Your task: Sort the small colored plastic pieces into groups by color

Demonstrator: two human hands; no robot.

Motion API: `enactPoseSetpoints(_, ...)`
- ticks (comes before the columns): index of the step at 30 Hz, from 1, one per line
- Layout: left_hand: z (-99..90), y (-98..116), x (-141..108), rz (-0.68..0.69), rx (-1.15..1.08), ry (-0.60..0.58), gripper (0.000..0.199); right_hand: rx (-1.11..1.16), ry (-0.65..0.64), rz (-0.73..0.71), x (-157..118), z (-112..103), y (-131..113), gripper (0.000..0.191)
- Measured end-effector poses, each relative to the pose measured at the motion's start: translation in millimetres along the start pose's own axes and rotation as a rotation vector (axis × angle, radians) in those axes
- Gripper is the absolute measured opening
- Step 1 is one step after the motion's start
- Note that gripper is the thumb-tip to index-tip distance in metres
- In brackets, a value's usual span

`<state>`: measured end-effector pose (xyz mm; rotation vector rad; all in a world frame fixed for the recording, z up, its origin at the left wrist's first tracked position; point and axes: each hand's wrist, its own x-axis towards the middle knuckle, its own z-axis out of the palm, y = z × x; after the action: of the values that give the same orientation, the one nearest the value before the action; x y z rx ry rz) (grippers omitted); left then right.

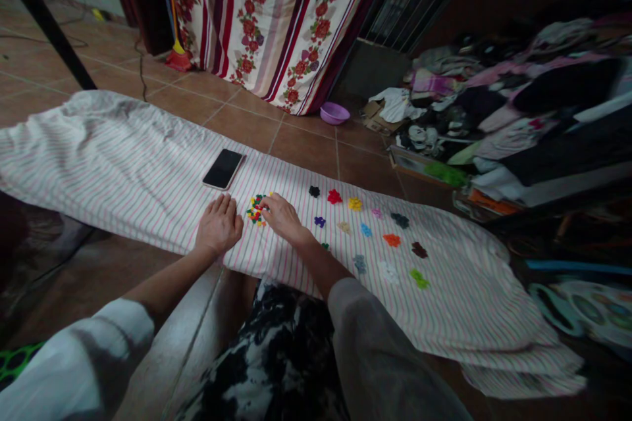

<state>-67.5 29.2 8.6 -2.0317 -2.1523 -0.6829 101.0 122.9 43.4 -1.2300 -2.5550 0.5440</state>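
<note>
My left hand rests flat on the striped cloth, fingers together and stretched out, holding nothing. Just right of it lies a mixed pile of small coloured pieces in red, green and yellow. My right hand reaches over this pile with its fingers curled down into a pinch; whatever is between the fingertips is too small to make out. Further right, little single-colour heaps are laid out in rows, among them a black heap, a red heap, an orange heap and a lime heap.
A phone lies on the cloth beyond my left hand. Past the cloth's far edge are a tiled floor, a purple basin, a broom and a hanging flowered curtain. Clothes are heaped at the right.
</note>
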Motion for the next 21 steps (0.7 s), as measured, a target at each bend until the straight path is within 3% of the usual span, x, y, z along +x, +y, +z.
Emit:
enactPoseSetpoints(9, -2.5, 2, 0, -0.010, 0.008, -0.008, 0.049, 0.130, 0.135, -0.047, -8, 9, 4, 0.012)
enactPoseSetpoints(21, -1.5, 0, 0, 0.020, 0.028, 0.028, 0.046, 0.244, 0.247, -0.027, -16, 9, 24, 0.024)
